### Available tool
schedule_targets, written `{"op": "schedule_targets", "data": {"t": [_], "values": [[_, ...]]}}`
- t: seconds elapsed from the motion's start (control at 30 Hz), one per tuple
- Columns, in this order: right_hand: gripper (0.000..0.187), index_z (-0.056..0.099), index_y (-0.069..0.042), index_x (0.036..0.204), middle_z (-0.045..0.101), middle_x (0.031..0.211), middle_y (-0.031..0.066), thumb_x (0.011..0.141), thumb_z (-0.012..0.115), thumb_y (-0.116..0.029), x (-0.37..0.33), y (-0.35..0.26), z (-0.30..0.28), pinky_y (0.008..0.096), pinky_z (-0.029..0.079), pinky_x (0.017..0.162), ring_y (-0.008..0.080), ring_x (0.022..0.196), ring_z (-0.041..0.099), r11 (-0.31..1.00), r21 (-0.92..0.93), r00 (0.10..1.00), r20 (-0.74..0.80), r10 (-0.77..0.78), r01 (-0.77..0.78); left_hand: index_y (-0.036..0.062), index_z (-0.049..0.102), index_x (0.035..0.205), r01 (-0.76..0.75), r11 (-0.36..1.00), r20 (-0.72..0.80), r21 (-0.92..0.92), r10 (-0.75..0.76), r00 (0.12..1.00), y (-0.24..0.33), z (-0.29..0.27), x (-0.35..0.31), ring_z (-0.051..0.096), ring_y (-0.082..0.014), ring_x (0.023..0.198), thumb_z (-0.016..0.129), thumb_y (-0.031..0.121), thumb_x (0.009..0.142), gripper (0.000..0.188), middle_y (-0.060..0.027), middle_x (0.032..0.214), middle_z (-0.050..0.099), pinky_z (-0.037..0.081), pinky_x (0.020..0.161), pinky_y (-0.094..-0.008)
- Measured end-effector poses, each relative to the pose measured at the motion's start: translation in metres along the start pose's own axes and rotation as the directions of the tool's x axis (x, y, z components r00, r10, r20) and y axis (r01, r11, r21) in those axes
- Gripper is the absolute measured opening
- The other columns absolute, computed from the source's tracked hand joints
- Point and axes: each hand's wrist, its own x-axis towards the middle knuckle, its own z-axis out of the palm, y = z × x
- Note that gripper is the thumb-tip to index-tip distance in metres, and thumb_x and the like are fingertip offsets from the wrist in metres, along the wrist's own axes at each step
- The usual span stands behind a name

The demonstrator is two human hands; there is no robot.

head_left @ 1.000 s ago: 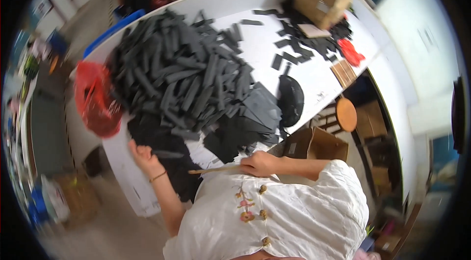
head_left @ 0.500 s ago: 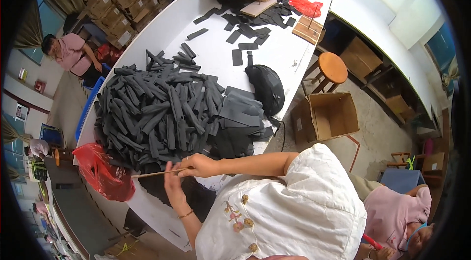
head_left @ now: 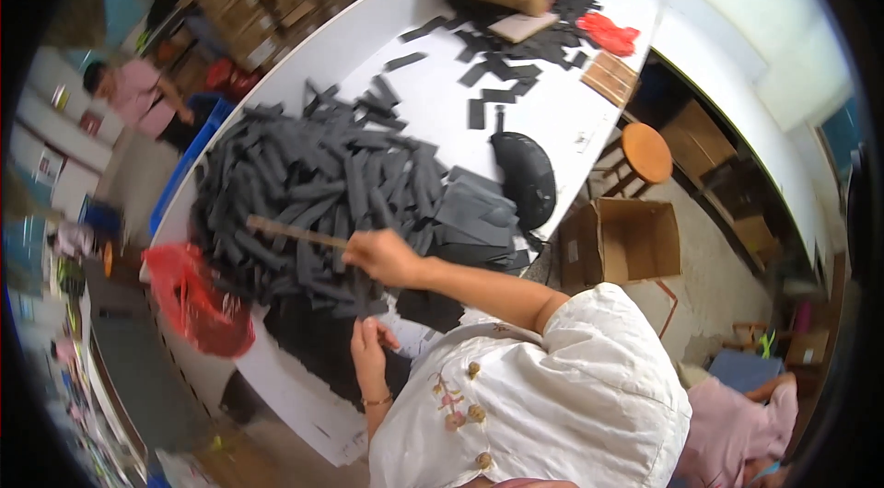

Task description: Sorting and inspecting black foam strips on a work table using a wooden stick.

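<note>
Tan stick held over dark pile

Thin and straight, the stick points leftward and slightly away from the person, its long axis crossing the pile's near part. The right hand's fingers clasp one end; the left hand's, beside the pile's near edge, bunch together, contents unclear.

A round stool stands on grey floor.
</note>
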Motion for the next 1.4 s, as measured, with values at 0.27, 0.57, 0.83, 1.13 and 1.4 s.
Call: {"op": "schedule_targets", "data": {"t": [0.27, 0.57, 0.83, 1.13, 1.4], "values": [[0.026, 0.068, -0.004, 0.094, 0.06, 0.074, 0.0005, 0.091, 0.063, -0.029, 0.099, 0.035, -0.068, 0.0269, 0.039, 0.058, 0.009, 0.064, 0.047, 0.967, 0.063, 0.962, -0.103, 0.252, -0.247, 0.0035, 0.054, 0.08, 0.043, 0.999, -0.264, 0.017, -0.037, 0.964, -0.047, -0.04, -0.064, 0.05, -0.0097, 0.051, 0.041, 0.022, 0.1, 0.03, -0.0034, 0.061, 0.054, 0.04, 0.048, -0.0226], [0.028, 0.065, -0.004, 0.11, 0.061, 0.074, 0.0119, 0.096, 0.054, -0.025, 0.067, 0.061, -0.028, 0.0318, 0.046, 0.058, 0.0173, 0.059, 0.059, 0.866, -0.5, 0.996, 0.062, 0.07, -0.03, 0.0058, 0.065, 0.095, 0.142, 0.897, -0.597, 0.418, 0.153, 0.787, -0.116, -0.1, -0.147, 0.062, -0.0143, 0.067, 0.071, 0.003, 0.077, 0.019, -0.0051, 0.081, 0.063, 0.049, 0.06, -0.0249], [0.014, 0.065, -0.001, 0.097, 0.054, 0.073, 0.015, 0.092, 0.06, -0.013, -0.035, 0.049, 0.007, 0.0349, 0.042, 0.058, 0.0261, 0.062, 0.054, 0.883, -0.423, 0.866, 0.498, 0.039, 0.203, 0.0113, 0.064, 0.084, 0.16, 0.672, -0.478, 0.723, 0.32, 0.818, -0.178, -0.064, -0.15, 0.058, -0.0262, 0.088, 0.075, 0.012, 0.071, 0.018, -0.003, 0.088, 0.059, 0.049, 0.075, -0.0357], [0.018, 0.065, -0.001, 0.097, 0.061, 0.068, 0.0028, 0.093, 0.06, -0.018, -0.077, 0.026, 0.033, 0.0198, 0.033, 0.044, 0.0036, 0.048, 0.045, 0.912, -0.164, 0.612, 0.695, 0.377, -0.376, 0.0102, 0.058, 0.077, -0.033, 0.783, -0.4, 0.621, 0.352, 0.846, -0.133, -0.083, -0.15, 0.054, -0.0253, 0.083, 0.075, 0.008, 0.068, 0.02, -0.0042, 0.085, 0.057, 0.046, 0.071, -0.0356], [0.03, 0.059, 0.003, 0.098, 0.06, 0.071, 0.0047, 0.092, 0.061, -0.027, -0.094, -0.013, 0.078, 0.0191, 0.032, 0.04, 0.0086, 0.045, 0.049, 0.651, -0.129, 0.298, 0.811, 0.503, -0.748, 0.008, 0.056, 0.076, -0.33, 0.514, -0.189, 0.792, 0.72, 0.668, -0.028, -0.048, -0.11, 0.054, -0.0252, 0.085, 0.074, 0.007, 0.069, 0.019, -0.0034, 0.087, 0.056, 0.044, 0.075, -0.0355]]}}
